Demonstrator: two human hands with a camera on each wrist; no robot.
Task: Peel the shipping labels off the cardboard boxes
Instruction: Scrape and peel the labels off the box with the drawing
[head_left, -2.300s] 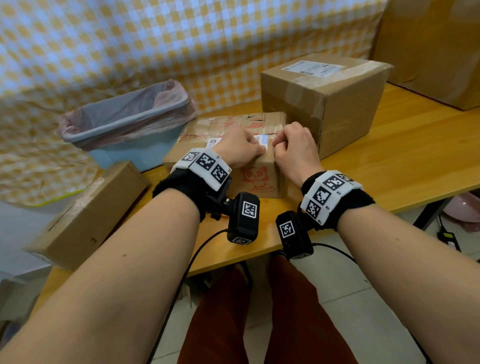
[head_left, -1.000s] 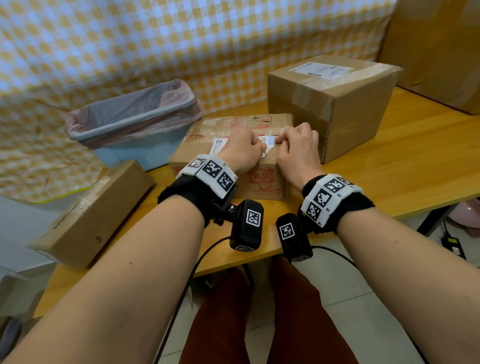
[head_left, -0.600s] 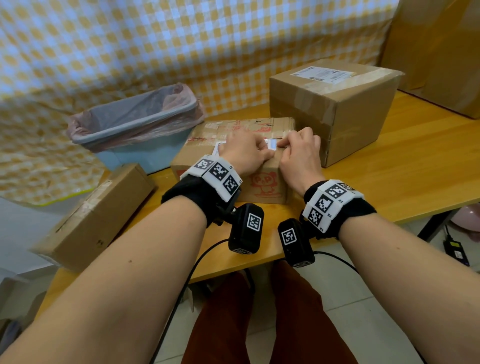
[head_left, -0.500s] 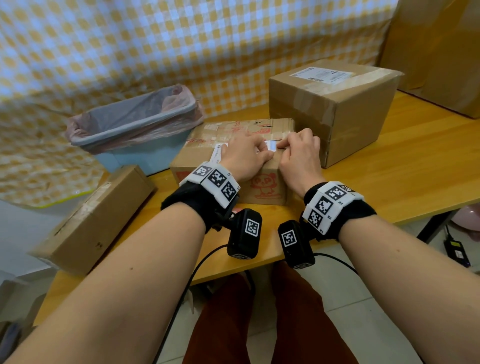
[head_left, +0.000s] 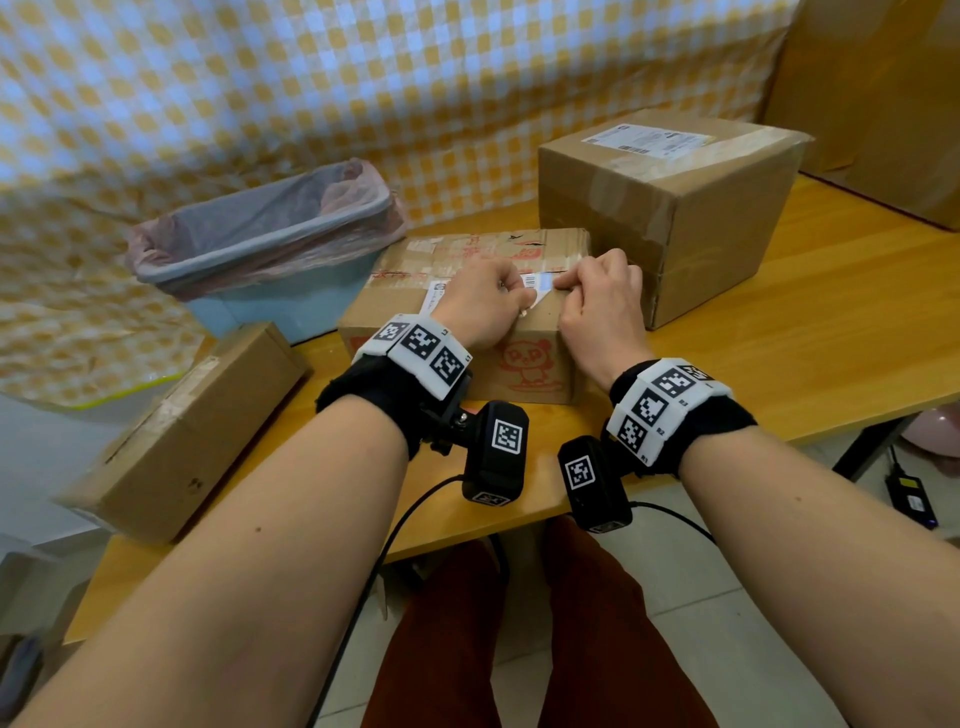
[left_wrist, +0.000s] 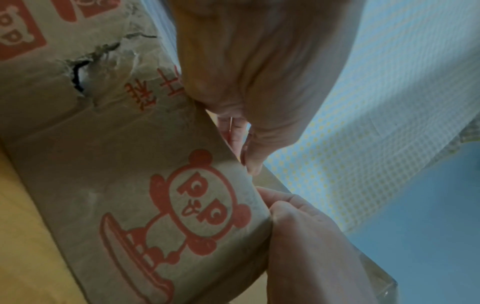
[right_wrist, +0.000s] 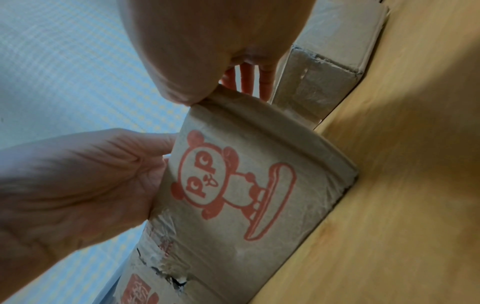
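picking at the shipping label (head_left: 537, 285) on top of the panda-print box (head_left: 519, 358), both hands curled over it.

the left hand (head_left: 480, 304) looks to pinch the label's near corner and the right hand (head_left: 602, 301) works its far edge with fingers bent, though the exact pinch is hidden under the knuckles. the label is thin paper on torn, taped cardboard, so it will likely rip if pulled fast; a low, slow peel from a lifted corner seems best, with one hand pressing the light box down so it doesn't slide on the bench (head_left: 779, 353). just right of the right hand stands a taller box (head_left: 675, 223) with its own label (head_left: 647, 139) untouched; beyond the left hand sits a lined bin (head_left: 270, 228), and a third box (head_left: 182, 431) hangs off the bench edge to the left.
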